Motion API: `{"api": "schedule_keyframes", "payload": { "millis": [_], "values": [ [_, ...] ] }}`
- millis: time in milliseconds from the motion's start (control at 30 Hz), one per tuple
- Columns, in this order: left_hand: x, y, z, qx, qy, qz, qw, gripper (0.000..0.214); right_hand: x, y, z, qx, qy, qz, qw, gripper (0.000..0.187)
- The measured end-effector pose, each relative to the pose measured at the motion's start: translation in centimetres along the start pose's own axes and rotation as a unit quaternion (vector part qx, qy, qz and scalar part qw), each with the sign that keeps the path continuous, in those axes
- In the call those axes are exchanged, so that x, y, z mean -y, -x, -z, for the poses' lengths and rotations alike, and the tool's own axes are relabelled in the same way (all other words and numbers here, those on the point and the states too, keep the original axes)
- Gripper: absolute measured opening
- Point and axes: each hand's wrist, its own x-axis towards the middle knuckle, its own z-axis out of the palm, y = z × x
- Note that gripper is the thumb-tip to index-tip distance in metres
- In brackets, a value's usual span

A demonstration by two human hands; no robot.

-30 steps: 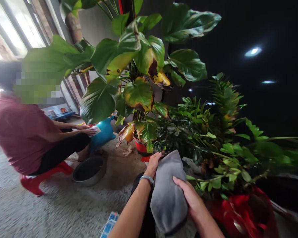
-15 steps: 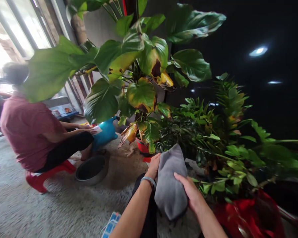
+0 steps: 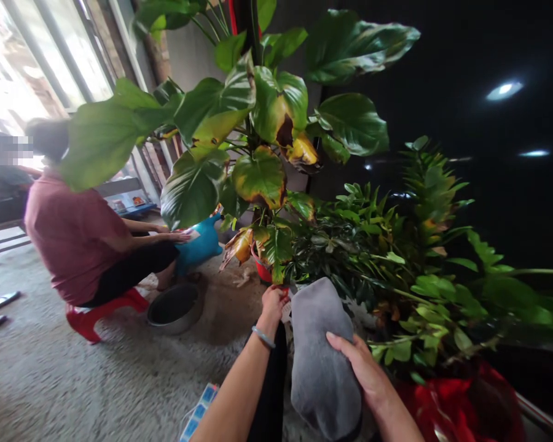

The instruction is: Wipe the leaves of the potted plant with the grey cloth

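- My right hand (image 3: 363, 363) holds a soft gray item (image 3: 321, 359) by one side, low in my head view.
- My left hand (image 3: 273, 304) curls beside its upper end; I cannot tell whether it grips anything.

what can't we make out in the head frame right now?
All in the head view:
- Right hand: fingers other than the thumb, hidden by the grey fabric piece.
- Left hand: whether it grips anything, too small to tell.
- Blue object: rest cut off by bottom edge.
- Basin: contents, if any, lost in dark shadow.
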Motion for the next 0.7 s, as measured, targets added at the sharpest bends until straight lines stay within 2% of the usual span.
{"api": "schedule_keyframes", "payload": {
  "millis": [133, 200, 267, 333, 400, 467, 533, 633, 700],
  "values": [
    [-2.2, 0.6, 0.8, -0.021, 0.073, -0.021, 0.997, 0.058, 4.6, 1.1, -1.3, 0.025, 0.008, 0.032, 0.999, 0.04],
    [-3.1, 0.8, 0.7, 0.003, 0.12, -0.03, 0.992, 0.051, 7.0, 0.6, -2.2, 0.015, -0.012, 0.074, 0.997, 0.041],
    [-3.8, 0.8, 0.3, 0.03, 0.138, -0.029, 0.99, 0.035, 8.4, -0.5, -3.0, -0.008, -0.048, 0.116, 0.992, 0.04],
    [-4.2, 0.5, -0.1, 0.046, 0.116, -0.02, 0.992, 0.021, 8.2, -1.7, -3.6, -0.023, -0.072, 0.121, 0.99, 0.037],
    [-4.2, 0.0, -0.3, 0.05, 0.092, -0.012, 0.994, 0.016, 6.6, -2.3, -3.8, -0.034, -0.062, 0.077, 0.994, 0.031],
    [-4.0, -0.4, -0.1, 0.051, 0.077, -0.002, 0.996, 0.017, 4.6, -1.8, -3.8, -0.042, -0.02, 0.022, 0.999, 0.029],
    [-3.5, -0.7, 0.6, 0.054, 0.072, 0.001, 0.996, 0.02, 3.4, -0.7, -3.7, -0.021, 0.029, -0.001, 0.999, 0.031],
    [-2.9, -1.0, 1.5, 0.076, 0.077, -0.008, 0.994, 0.026, 4.4, 0.5, -4.1, 0.04, 0.066, 0.052, 0.996, 0.039],
    [-2.8, -1.1, 1.9, 0.089, 0.077, -0.013, 0.993, 0.028, 6.1, -0.1, -4.9, 0.035, 0.046, 0.118, 0.991, 0.042]
  ]
}}
